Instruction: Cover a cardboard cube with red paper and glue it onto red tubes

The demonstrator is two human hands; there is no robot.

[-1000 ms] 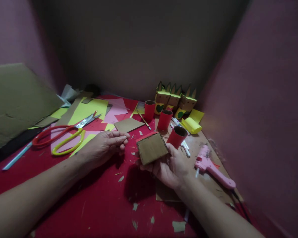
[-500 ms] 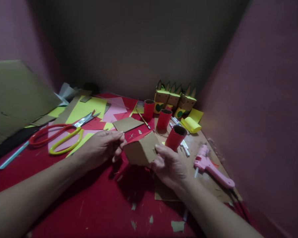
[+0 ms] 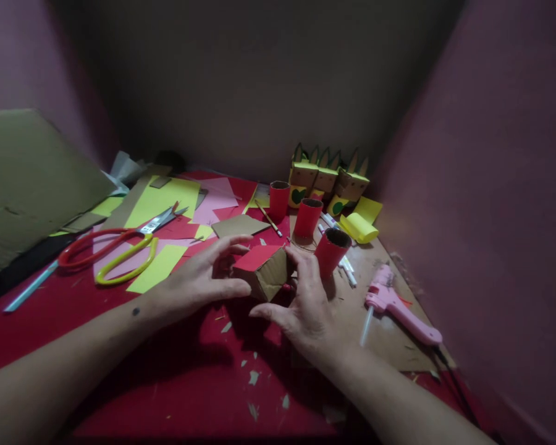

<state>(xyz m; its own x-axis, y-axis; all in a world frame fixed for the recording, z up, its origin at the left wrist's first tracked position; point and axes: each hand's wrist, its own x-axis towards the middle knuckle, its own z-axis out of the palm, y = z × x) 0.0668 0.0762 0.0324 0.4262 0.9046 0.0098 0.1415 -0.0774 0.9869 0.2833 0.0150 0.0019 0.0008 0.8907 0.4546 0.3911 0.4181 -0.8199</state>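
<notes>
A small cardboard box (image 3: 271,276) with red paper on its top is between my two hands, low over the red table. My left hand (image 3: 208,272) grips its left end, thumb along the near edge and fingers behind. My right hand (image 3: 308,306) has its fingers against the box's right side, while its thumb stretches out in front below the box. Just right of it stands a red cardboard tube (image 3: 330,258). Behind are two more red tubes, a middle one (image 3: 307,221) and a far one (image 3: 278,201).
Large scissors (image 3: 136,244) lie left on coloured paper sheets. A pink glue gun (image 3: 398,309) rests on a cardboard sheet (image 3: 375,358) at right, near markers (image 3: 347,271) and a yellow paper roll (image 3: 359,228). Finished cardboard figures (image 3: 327,179) stand behind. A pencil (image 3: 269,217) lies mid-table.
The cardboard box has been turned and lowered, so its red top now faces up. My left hand has gone from a pinch beside it to its left end; my right thumb has come off it.
</notes>
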